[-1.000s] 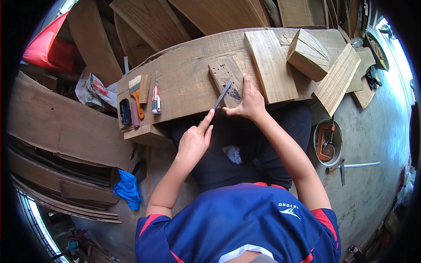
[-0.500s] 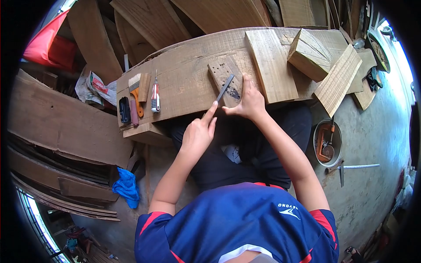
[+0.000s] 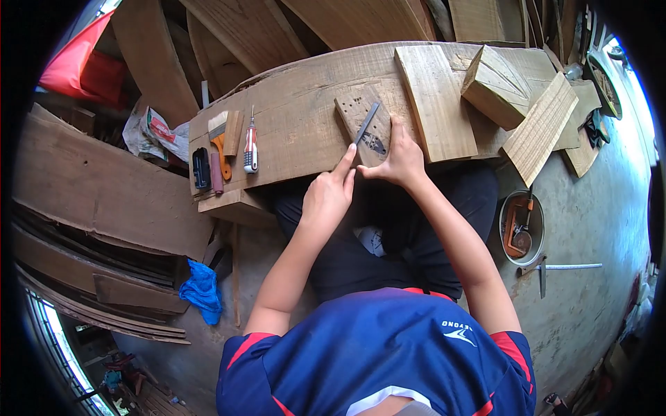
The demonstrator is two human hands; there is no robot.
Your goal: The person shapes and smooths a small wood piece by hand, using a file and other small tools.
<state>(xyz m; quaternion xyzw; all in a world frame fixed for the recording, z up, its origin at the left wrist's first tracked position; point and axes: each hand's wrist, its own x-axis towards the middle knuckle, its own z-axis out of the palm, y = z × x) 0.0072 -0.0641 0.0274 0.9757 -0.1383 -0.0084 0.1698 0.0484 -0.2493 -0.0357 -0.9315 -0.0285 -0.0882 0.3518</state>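
Note:
My left hand (image 3: pixel 326 201) is closed round the handle end of a chisel-like tool (image 3: pixel 366 123) with a narrow, flat grey metal blade. The index finger stretches along the tool, and its handle is mostly hidden in my grip. The blade lies slantwise over a small wooden block (image 3: pixel 354 106) marked with several small dark holes and a blackened patch near its closer end. My right hand (image 3: pixel 404 161) grips this block, the thumb at its near end and the fingers along its right edge. Beneath it is a thick wooden bench board (image 3: pixel 298 104).
On the board's left lie a brush (image 3: pixel 218 139), a red-and-white screwdriver (image 3: pixel 250 149), a black case (image 3: pixel 201 168) and a maroon stick (image 3: pixel 216 173). A plank (image 3: pixel 437 104) and an angled block (image 3: pixel 496 87) are at right. A metal bowl (image 3: pixel 502 232) with tools stands on the floor.
The blade has slid forward over the block, away from my body, with my left hand following. My right hand keeps its hold. The whole view has shifted slightly.

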